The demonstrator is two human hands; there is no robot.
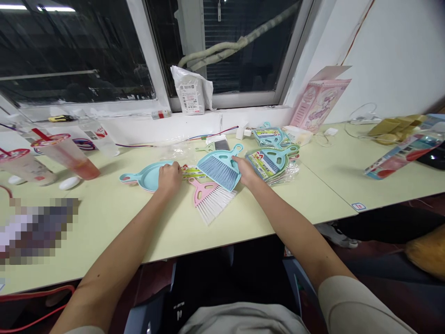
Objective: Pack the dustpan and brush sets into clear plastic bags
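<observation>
Hands on desk (104,218), both at work on small cleaning sets. My left hand (169,177) is clenched on a paper label (193,172) at the edge of the blue dustpan (148,176). My right hand (245,170) grips the side of the blue brush (219,168), which lies bristles toward me, overlapping the pink brush (208,197). Packaged sets (269,162) stacked just right of that hand. Two drink cups (66,155) far left.
</observation>
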